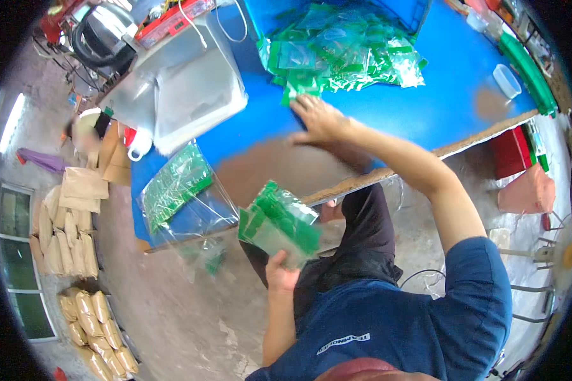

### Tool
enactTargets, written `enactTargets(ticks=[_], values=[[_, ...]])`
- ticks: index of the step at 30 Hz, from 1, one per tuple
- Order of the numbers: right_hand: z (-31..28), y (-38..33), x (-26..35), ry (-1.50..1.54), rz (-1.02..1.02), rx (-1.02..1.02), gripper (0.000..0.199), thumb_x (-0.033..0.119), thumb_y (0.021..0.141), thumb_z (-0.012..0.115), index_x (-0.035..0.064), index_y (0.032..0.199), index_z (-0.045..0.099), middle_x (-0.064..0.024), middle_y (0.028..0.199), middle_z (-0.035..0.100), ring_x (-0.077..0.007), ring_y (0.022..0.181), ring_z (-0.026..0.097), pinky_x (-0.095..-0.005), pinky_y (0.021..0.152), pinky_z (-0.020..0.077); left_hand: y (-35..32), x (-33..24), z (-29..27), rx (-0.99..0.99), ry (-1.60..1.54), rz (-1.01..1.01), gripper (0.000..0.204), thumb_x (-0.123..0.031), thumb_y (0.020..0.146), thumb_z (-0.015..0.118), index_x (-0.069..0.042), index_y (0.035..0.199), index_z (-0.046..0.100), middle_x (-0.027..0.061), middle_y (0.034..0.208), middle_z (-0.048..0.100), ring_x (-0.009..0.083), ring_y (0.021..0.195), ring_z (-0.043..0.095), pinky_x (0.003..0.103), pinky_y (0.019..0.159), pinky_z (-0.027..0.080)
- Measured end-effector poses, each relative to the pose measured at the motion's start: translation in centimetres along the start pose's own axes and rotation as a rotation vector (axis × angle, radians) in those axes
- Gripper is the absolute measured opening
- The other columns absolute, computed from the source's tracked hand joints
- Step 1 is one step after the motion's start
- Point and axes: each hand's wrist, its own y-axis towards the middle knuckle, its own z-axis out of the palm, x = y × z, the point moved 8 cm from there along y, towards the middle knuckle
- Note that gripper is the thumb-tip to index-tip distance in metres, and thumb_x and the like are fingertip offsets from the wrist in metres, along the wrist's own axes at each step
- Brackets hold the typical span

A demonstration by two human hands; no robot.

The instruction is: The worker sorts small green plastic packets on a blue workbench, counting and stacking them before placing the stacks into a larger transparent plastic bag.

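My left hand (pixel 282 274) is closed round a fanned bunch of green-and-clear plastic packets (pixel 285 219), held over my lap in front of the table edge. My right hand (pixel 323 120) reaches across the table with its fingers stretched out and the thumb apart. Its fingertips touch a green packet (pixel 302 84) at the near edge of a large heap of packets (pixel 349 54). Part of that heap lies inside a blue bin (pixel 255 18) and spills out toward me. Left of my hands, a clear plastic bag (pixel 203 213) with green packets in it lies at the table's front left.
A stack of clear plastic bags (pixel 197 95) lies at the back left of the blue table (pixel 394 120). Beyond it stand a kettle (pixel 105 35) and a white mug (pixel 140 145). A clear plastic tray (pixel 506 81) and a green roll (pixel 527 73) are at the right.
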Motion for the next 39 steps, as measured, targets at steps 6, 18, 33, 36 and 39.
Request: enactTargets(ticks=[6,18,33,36,39], values=[[-5.4,-12.5,7.8,0.335,-0.390,0.107,0.080,0.040,0.072,0.082,0.0089,0.138,0.047,-0.0151,0.128,0.049,-0.0380,0.126,0.046,-0.0481,0.106,0.0395,0.6,-0.2,3.0,0.309,-0.122,-0.174,0.064,-0.018,0.076,0.069,-0.002,0.136,0.052,0.0174,0.133,0.058,0.0356,0.129,0.051,0.054,0.116,0.030],[-9.2,-3.1,-3.4,0.897,0.286,-0.214,0.052,0.048,0.098,0.055,-0.0014,0.109,0.068,-0.0188,0.103,0.070,-0.0278,0.097,0.067,-0.0411,0.088,0.0509,5.0,-2.0,9.1,0.084,0.114,0.036,0.062,-0.007,0.079,0.068,-0.004,0.138,0.048,0.0104,0.133,0.056,0.0286,0.122,0.054,0.045,0.102,0.046],[-8.7,11.2,-32.7,-0.325,0.670,-0.258,0.104,0.091,0.069,0.049,0.0173,0.142,0.053,-0.0275,0.147,0.039,-0.0494,0.137,0.032,-0.0710,0.109,0.0172,3.4,-1.6,7.4,0.052,0.287,0.055,0.088,-0.001,0.065,0.077,-0.003,0.143,0.036,0.0122,0.132,0.052,0.0305,0.122,0.053,0.044,0.101,0.047],[-7.4,6.8,-25.9,-0.321,0.549,-0.537,0.098,0.085,0.071,0.055,0.0164,0.140,0.054,-0.0278,0.144,0.040,-0.0497,0.137,0.031,-0.0712,0.109,0.0168,3.7,-1.8,6.9,0.068,0.279,0.099,0.086,-0.001,0.067,0.073,-0.002,0.144,0.035,0.0123,0.133,0.051,0.0308,0.123,0.052,0.046,0.103,0.045],[-6.4,2.9,-21.8,-0.303,0.497,-0.604,0.093,0.079,0.073,0.059,0.0163,0.141,0.052,-0.0287,0.145,0.038,-0.0523,0.137,0.028,-0.0722,0.108,0.0180,2.2,-2.5,6.7,0.057,0.315,0.157,0.076,-0.005,0.077,0.066,-0.003,0.146,0.033,0.0119,0.136,0.050,0.0306,0.124,0.052,0.050,0.105,0.043]])
